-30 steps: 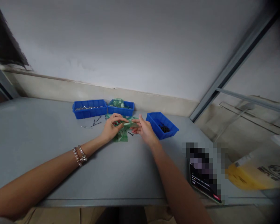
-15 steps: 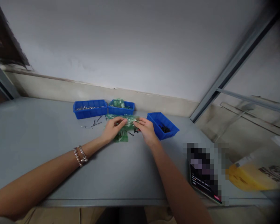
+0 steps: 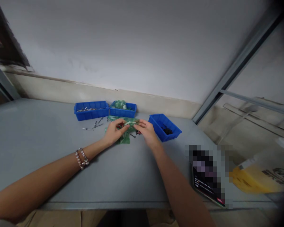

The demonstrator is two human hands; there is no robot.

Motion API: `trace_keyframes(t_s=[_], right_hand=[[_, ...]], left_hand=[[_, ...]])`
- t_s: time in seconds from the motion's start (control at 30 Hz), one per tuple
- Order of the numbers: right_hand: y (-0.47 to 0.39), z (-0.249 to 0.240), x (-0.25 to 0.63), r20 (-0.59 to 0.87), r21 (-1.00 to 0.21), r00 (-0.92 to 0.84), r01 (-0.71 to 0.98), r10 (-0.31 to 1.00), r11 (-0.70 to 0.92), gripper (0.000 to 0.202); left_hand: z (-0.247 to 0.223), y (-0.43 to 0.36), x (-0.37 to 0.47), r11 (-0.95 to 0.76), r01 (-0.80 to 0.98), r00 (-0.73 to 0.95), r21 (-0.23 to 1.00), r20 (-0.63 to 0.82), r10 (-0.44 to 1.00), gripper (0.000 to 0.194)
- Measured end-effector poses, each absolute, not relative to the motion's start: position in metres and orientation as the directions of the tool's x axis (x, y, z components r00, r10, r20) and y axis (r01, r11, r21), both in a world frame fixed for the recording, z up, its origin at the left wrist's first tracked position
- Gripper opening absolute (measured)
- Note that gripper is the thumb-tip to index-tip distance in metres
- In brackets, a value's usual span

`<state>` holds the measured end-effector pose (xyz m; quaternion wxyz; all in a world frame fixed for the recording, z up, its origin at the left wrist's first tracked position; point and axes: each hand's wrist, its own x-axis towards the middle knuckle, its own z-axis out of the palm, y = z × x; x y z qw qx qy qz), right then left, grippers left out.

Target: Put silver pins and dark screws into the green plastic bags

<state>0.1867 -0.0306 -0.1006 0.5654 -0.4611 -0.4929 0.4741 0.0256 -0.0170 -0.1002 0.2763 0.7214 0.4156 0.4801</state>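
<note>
A green plastic bag (image 3: 132,121) with pale metal pieces visible in it is stretched between my two hands. My left hand (image 3: 115,130) pinches its left side, and my right hand (image 3: 146,130) pinches its right side. More green bags (image 3: 125,138) lie on the table beneath and behind my fingers. Close to my right hand, a few black screws (image 3: 133,136) rest on the table. Left of my left hand lie several loose metal rods (image 3: 98,125).
At the back stand a blue bin of metal rods (image 3: 91,113) and a blue bin of green bags (image 3: 123,112). A blue bin with black screws (image 3: 164,138) sits right of my hands. A phone (image 3: 207,186) and a yellow-and-clear bag (image 3: 255,179) are at the right.
The green bag between my hands has tilted and flattened slightly. My right hand has shifted a little to the left, and the fingers of both hands have changed position on the bag.
</note>
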Motion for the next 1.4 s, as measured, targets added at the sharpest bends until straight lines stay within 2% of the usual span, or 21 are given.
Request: trace_keyframes(t_s=[0.17,0.4,0.53,0.67,0.77,0.87,0.97,1.07,1.17,1.27,1.4], right_hand=[[-0.030,-0.100,0.186,0.090,-0.993,0.084,-0.070,0.992,0.096,0.024],[-0.024,-0.102,0.186,0.024,-0.988,0.177,-0.144,0.984,0.050,0.022],[-0.026,-0.101,0.187,-0.061,-0.978,0.090,-0.206,0.994,-0.041,0.029],[-0.032,-0.094,0.186,-0.152,-0.957,0.030,-0.253,0.988,-0.139,0.025],[-0.035,-0.092,0.186,-0.184,-0.958,-0.027,-0.221,0.983,-0.185,0.023],[-0.037,-0.093,0.185,-0.213,-0.957,-0.162,-0.164,0.964,-0.239,0.024],[-0.036,-0.095,0.185,-0.166,-0.964,-0.189,-0.175,0.968,-0.200,0.020],[-0.034,-0.098,0.187,-0.070,-0.977,-0.100,-0.193,0.992,-0.089,0.024],[-0.031,-0.101,0.188,-0.036,-0.984,-0.023,-0.172,0.999,-0.039,0.028],[-0.029,-0.103,0.189,-0.014,-0.989,0.016,-0.147,1.000,-0.012,0.030],[-0.029,-0.103,0.188,0.015,-0.993,0.034,-0.117,0.999,0.019,0.031]], left_hand=[[-0.103,-0.016,0.025,-0.537,0.320,0.176,0.780,0.508,0.843,0.026],[-0.110,-0.010,0.023,-0.597,0.284,0.157,0.750,0.578,0.801,0.021],[-0.110,-0.009,0.023,-0.691,0.280,0.209,0.666,0.660,0.721,0.016],[-0.111,-0.009,0.021,-0.740,0.293,0.214,0.605,0.713,0.668,0.014],[-0.113,-0.007,0.020,-0.751,0.309,0.227,0.584,0.721,0.654,0.016],[-0.115,-0.005,0.018,-0.755,0.305,0.240,0.581,0.720,0.651,0.023],[-0.115,-0.006,0.019,-0.744,0.298,0.234,0.598,0.710,0.664,0.026],[-0.111,-0.009,0.020,-0.689,0.288,0.169,0.665,0.673,0.720,0.027],[-0.107,-0.012,0.022,-0.596,0.262,0.119,0.759,0.587,0.801,0.033],[-0.103,-0.015,0.022,-0.521,0.274,0.148,0.808,0.500,0.853,0.035],[-0.103,-0.016,0.024,-0.497,0.384,0.243,0.778,0.434,0.868,0.034]])
